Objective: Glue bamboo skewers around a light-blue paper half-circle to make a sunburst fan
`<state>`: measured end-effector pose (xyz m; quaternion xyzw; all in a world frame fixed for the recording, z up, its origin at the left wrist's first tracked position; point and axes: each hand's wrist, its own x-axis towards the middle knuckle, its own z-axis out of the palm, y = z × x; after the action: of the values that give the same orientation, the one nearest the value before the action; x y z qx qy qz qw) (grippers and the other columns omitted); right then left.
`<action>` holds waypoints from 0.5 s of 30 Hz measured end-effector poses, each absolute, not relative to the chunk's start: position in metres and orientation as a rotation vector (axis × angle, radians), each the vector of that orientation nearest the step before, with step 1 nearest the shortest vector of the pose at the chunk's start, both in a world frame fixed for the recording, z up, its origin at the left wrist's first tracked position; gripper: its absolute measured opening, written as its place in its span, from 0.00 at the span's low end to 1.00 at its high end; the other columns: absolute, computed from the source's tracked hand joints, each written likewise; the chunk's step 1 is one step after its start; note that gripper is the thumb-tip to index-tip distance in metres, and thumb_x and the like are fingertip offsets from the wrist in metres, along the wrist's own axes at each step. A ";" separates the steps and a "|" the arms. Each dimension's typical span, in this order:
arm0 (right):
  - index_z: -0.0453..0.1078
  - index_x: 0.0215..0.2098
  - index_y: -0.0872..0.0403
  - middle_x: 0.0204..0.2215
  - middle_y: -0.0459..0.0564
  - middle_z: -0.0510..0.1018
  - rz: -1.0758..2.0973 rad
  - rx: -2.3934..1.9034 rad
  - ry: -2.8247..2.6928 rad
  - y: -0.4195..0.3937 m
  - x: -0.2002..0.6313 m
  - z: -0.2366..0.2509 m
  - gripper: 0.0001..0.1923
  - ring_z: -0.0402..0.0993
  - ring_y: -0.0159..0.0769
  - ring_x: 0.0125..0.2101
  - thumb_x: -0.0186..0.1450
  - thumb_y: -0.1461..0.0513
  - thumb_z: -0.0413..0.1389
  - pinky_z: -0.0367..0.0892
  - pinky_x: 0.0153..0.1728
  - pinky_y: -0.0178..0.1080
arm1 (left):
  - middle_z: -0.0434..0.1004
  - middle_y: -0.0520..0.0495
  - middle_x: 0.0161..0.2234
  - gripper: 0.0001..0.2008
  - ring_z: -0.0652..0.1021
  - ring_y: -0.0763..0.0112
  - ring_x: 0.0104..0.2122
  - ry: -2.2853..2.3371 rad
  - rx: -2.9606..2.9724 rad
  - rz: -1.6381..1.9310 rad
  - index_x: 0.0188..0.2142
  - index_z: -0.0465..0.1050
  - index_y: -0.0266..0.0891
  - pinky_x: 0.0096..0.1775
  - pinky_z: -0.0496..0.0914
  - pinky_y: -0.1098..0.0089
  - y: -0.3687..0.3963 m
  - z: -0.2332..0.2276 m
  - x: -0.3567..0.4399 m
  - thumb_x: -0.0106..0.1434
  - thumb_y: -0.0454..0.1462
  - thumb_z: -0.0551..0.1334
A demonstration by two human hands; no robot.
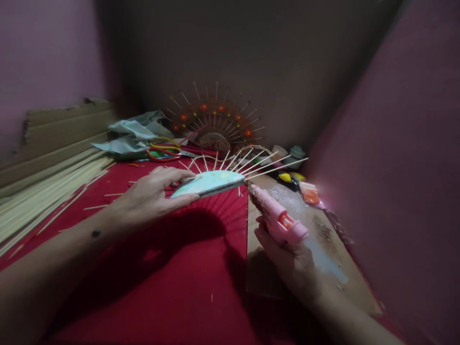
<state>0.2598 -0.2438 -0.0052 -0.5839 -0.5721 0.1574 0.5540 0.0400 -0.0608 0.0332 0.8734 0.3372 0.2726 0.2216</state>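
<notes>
My left hand (pixel 151 196) grips a pale blue-green half-disc (pixel 210 183) by its left end and holds it above the red cloth. Thin wooden sticks (pixel 251 165) fan out from its far edge. In my right hand (pixel 287 258) is a pink glue gun (pixel 276 218), and its nozzle touches the right end of the half-disc.
A finished fan of sticks with red flowers (pixel 214 122) stands against the back wall. Red-handled scissors (pixel 167 152) and crumpled cloth (pixel 134 134) lie behind the work. A bundle of long sticks (pixel 43 191) lies at the left. A cardboard sheet (pixel 316 249) covers the right side.
</notes>
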 end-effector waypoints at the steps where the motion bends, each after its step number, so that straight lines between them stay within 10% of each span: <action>1: 0.61 0.65 0.43 0.60 0.47 0.72 0.388 -1.371 -1.370 -0.243 0.259 -0.003 0.30 0.72 0.44 0.54 0.66 0.62 0.56 0.70 0.55 0.46 | 0.77 0.46 0.46 0.29 0.71 0.55 0.46 0.942 2.412 0.751 0.49 0.75 0.44 0.46 0.65 0.58 -0.061 0.033 0.040 0.55 0.58 0.60; 15: 0.60 0.66 0.40 0.67 0.42 0.62 0.403 -1.340 -1.367 -0.243 0.260 -0.005 0.29 0.57 0.45 0.66 0.68 0.62 0.55 0.61 0.63 0.47 | 0.76 0.47 0.46 0.27 0.72 0.57 0.45 0.930 2.443 0.763 0.49 0.75 0.45 0.46 0.66 0.59 -0.059 0.029 0.038 0.57 0.57 0.60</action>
<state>0.2599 -0.2430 -0.0051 -0.5682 -0.5795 0.1710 0.5586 0.0380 -0.0591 0.0293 0.8775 0.3342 0.2742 0.2077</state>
